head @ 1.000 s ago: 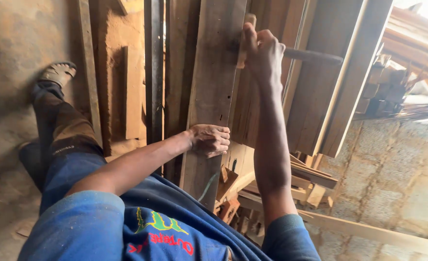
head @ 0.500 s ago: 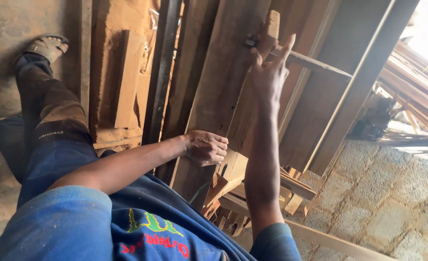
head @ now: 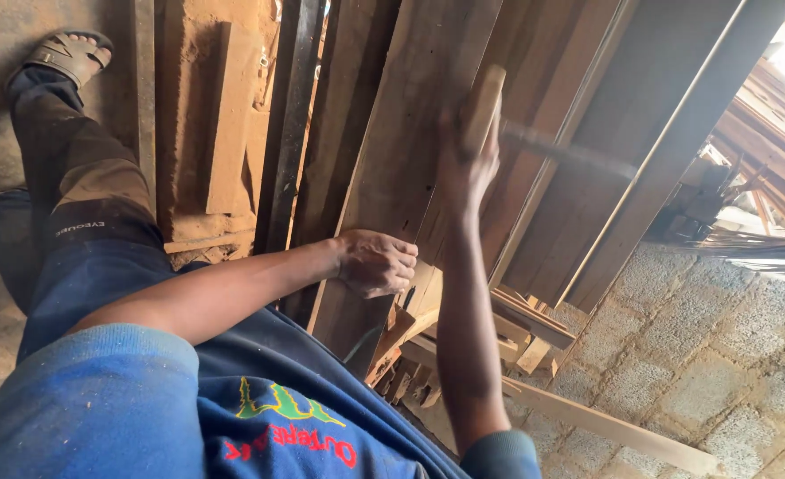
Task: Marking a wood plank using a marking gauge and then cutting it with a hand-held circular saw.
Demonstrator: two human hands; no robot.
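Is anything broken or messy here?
Yes, a bit messy. Short wood offcuts lie jumbled at odd angles at the foot of the leaning plank, and one long strip lies loose on the stone floor. The left hand steadies the plank; the right hand grips a hammer.

The right hand (head: 465,168) is motion-blurred; its fingers cannot be resolved. The light wooden-handled tool (head: 484,108) is also blurred, its dark head indistinct. The long brown wooden plank (head: 410,168) is cut off by the top edge.
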